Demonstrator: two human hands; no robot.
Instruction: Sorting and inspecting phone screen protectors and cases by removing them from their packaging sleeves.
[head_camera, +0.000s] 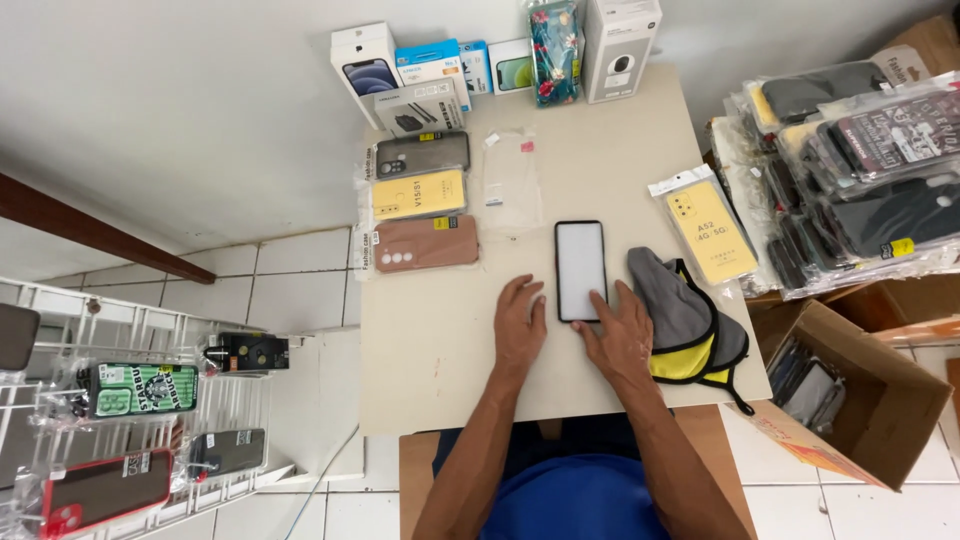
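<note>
While I look down from the head camera, this is what I see:

Desk: a pale beige desk (440, 350) set against a white wall, with white floor tiles on either side.
Phone: a phone (580, 270) with a blank white screen and black rim lies flat near the middle of the desk, its long side pointing away from me.
Left hand: my left hand (520, 328) rests palm down on the desk just left of the phone's near end, fingers together and flat, gripping nothing.
Right hand: my right hand (622, 335) lies at the phone's near right corner, fingers slightly spread; the fingertips touch the phone's lower edge, but nothing is clasped.
Cloth: a grey and yellow cloth (690, 325) sits bunched just right of my right hand.
Cases: three packed phone cases (420, 215), dark, yellow and brown, lie in a column on the left; a yellow case (712, 232) lies on the right.
Boxes: small boxes (480, 65) stand along the far edge.
Clear sleeve: an empty clear sleeve (508, 182) lies beyond the phone.
</note>
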